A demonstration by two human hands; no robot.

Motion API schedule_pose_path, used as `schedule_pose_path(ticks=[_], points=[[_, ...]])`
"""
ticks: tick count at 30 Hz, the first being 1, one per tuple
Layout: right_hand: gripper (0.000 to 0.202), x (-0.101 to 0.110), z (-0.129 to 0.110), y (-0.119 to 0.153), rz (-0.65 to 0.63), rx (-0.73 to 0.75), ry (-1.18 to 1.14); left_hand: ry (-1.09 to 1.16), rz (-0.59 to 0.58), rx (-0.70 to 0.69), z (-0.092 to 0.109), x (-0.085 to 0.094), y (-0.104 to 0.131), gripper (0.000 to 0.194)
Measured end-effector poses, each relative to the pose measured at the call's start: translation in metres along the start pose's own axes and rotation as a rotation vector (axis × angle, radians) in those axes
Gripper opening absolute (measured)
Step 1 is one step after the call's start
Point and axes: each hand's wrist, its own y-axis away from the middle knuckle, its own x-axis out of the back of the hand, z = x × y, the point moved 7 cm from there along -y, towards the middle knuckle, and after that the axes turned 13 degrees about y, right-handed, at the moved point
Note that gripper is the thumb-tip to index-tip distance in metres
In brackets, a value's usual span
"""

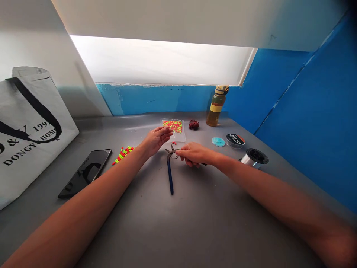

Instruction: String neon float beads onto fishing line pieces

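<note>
My left hand (158, 138) is raised by the near edge of a clear bag of red and yellow beads (173, 125). Its fingertips are pinched together, and whatever they hold is too small to make out. My right hand (192, 153) is closed around part of the pliers (170, 171), whose jaws are spread apart and point away from me. One blue handle of the pliers points toward me; a dark end shows past my right hand. A thin loop lies by the jaws. A few loose red beads (174, 143) rest just beyond them.
Left are strung red and yellow-green beads (122, 155), a black phone (85, 173) and a large white bag (30, 123). Behind stand a dark red cord bundle (193, 124) and a bottle (216, 108). Right are a blue disc (218, 142), a black-labelled spool (235, 140) and a clear-line spool (255, 157).
</note>
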Motion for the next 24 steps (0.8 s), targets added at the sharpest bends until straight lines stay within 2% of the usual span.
schedule_pose_path(ticks=[5,8,13,20,22,24], points=[[0.057,-0.001,0.004,-0.003,0.196,-0.063,0.323,0.049,-0.039,-0.021,0.009,-0.011,0.005,0.016],[0.060,-0.003,0.008,-0.006,0.241,-0.124,0.436,0.039,-0.055,-0.015,0.008,-0.014,0.005,0.016],[0.058,-0.003,0.013,-0.010,0.327,-0.177,0.500,-0.030,-0.075,0.017,0.004,-0.016,0.005,0.020],[0.060,0.000,0.017,-0.011,0.298,-0.203,0.555,-0.050,-0.094,0.053,-0.001,-0.016,0.006,0.025],[0.064,0.007,0.017,-0.011,0.322,-0.185,0.554,-0.043,-0.102,0.055,-0.001,-0.015,0.005,0.026],[0.066,0.020,0.016,-0.009,0.419,-0.168,0.525,-0.047,-0.115,0.051,0.000,-0.015,0.005,0.027]])
